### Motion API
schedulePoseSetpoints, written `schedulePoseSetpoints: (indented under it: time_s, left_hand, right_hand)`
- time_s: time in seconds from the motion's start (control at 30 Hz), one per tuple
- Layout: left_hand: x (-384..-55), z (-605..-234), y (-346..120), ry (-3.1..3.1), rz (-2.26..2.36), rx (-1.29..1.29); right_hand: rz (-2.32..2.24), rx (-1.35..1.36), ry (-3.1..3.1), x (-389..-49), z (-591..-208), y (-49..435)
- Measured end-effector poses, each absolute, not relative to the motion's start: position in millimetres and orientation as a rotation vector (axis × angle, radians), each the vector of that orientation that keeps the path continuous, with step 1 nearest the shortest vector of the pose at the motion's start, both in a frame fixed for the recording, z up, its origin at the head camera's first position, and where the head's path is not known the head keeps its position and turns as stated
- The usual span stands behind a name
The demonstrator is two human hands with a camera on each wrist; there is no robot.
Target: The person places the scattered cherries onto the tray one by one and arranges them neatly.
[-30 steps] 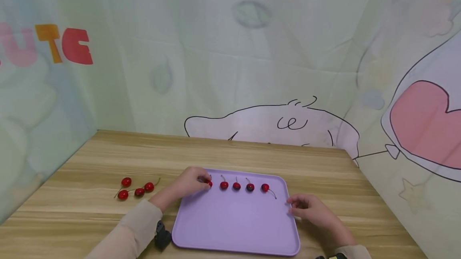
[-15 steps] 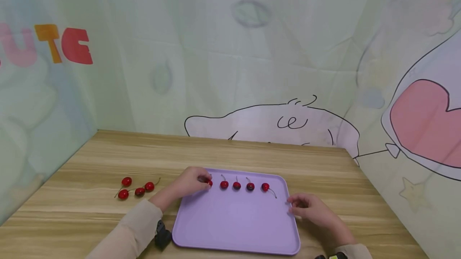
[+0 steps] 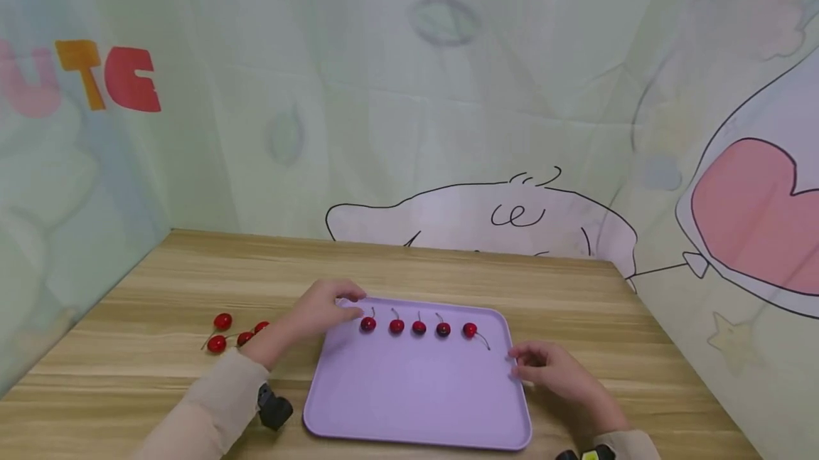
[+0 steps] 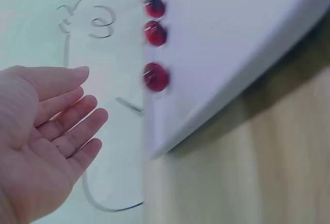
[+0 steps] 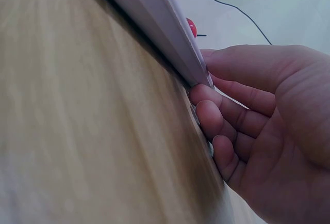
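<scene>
Purple tray [image 3: 416, 396] on a wooden table [image 3: 384, 268], with a row of five cherries [image 3: 419, 328] along its far side; the rightmost stem points toward the near right. The left hand [image 3: 323, 307], empty, its fingers extended, hovers at the tray's far left corner, just beside the leftmost fruit. The right hand [image 3: 555, 373] grips the tray's right rim between thumb and curled fingers. Four loose cherries [image 3: 217, 344] lie at left on the table, partly hidden by the left arm.

Tray [image 4: 221, 38] cut off in both wrist views
</scene>
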State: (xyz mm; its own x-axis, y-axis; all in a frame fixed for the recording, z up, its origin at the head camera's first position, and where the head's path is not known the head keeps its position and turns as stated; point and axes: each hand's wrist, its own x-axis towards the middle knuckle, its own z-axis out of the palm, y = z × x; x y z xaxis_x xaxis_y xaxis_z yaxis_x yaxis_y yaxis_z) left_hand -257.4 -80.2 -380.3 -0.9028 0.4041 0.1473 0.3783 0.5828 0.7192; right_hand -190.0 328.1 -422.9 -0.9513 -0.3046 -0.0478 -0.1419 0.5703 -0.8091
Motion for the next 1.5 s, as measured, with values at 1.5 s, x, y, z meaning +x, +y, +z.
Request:
schedulePoseSetpoints:
  time_s: [1.5]
  left_hand:
    - [-234.0, -401.4, -248.7, 3.048, 1.046, 0.329]
  right_hand:
    - [-1.323, -0.370, 2.611, -188.6, -421.9, 326.8]
